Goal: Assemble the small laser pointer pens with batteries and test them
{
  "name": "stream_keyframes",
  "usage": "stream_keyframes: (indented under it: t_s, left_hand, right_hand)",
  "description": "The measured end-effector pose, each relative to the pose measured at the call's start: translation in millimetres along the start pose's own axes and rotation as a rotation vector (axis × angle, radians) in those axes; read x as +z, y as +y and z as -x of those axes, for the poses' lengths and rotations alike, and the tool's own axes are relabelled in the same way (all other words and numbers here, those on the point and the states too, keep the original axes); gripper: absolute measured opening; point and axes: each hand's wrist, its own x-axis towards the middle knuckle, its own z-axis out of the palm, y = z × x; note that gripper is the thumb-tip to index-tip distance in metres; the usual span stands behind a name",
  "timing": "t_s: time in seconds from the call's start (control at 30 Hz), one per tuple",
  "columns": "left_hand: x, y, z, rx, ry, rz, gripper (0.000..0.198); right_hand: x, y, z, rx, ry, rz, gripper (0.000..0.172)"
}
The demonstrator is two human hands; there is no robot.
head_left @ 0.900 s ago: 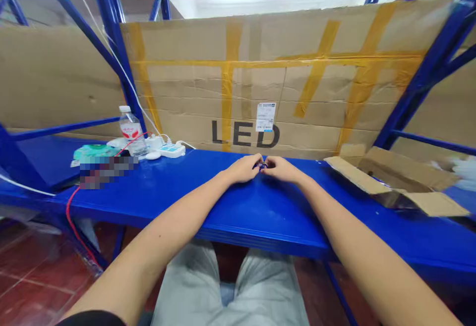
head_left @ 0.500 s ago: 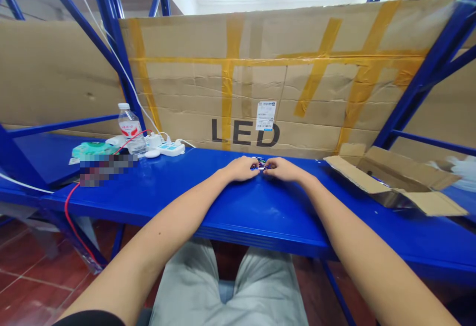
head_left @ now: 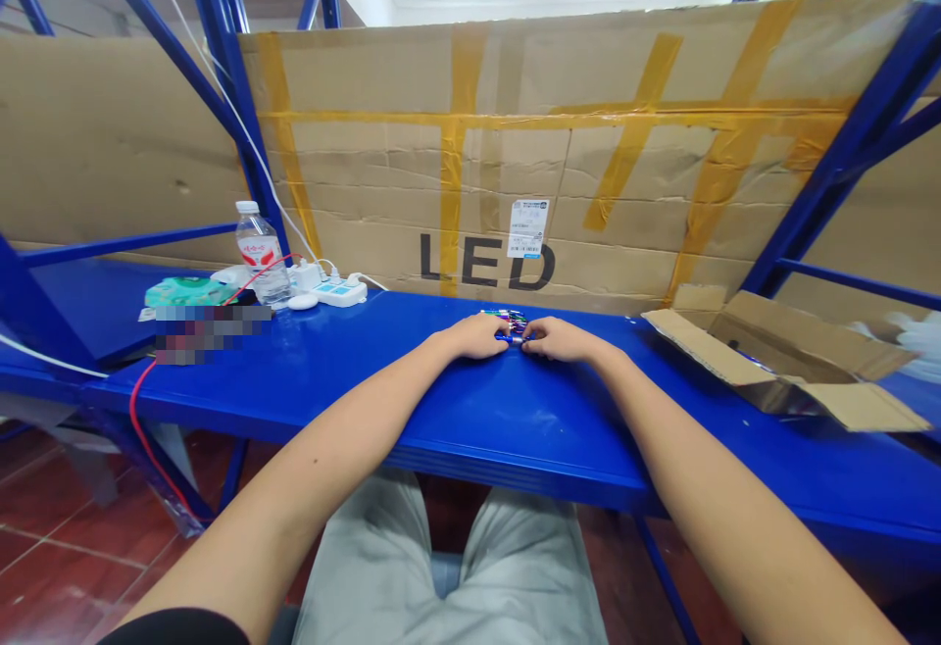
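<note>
Both my hands rest close together on the blue shelf (head_left: 470, 410), fingertips meeting. My left hand (head_left: 474, 337) and my right hand (head_left: 559, 339) are closed in a pinch on a small blue and silver object (head_left: 513, 337) between them. A little pile of small colourful pieces (head_left: 509, 317) lies just beyond the fingers, against the cardboard sheet. The pinched object is too small to name.
A large taped cardboard sheet marked LED (head_left: 529, 155) stands behind the shelf. An open cardboard box (head_left: 790, 356) lies at the right. At the left are a water bottle (head_left: 257, 253), a white power strip (head_left: 334, 290), a green packet (head_left: 187, 290) and a red cable (head_left: 143, 420). Blue rack posts (head_left: 227, 86) frame the bay.
My hands have stayed together at the same spot, with only small finger movements. The view has tilted slightly, and the colourful pile beyond the fingers now shows more.
</note>
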Motion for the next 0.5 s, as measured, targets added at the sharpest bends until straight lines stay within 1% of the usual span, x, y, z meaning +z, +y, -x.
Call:
stream_keyframes:
  t_s: [0.17,0.37,0.5]
  left_hand:
    - [0.7,-1.0,-0.6,-0.007,-0.001,0.016,0.026]
    - [1.0,-1.5,0.1,0.007,-0.004,0.007,0.026]
    - [3.0,-0.5,0.5,0.029,0.047,0.023,0.028]
  right_hand:
    - [0.0,-2.0,1.0,-0.019,0.023,0.054,0.016]
    - [1.2,-0.8,-0.8,-0.028,0.027,0.058,0.015]
    - [3.2,-2.5,-0.1,-0.069,0.047,-0.010,0.010]
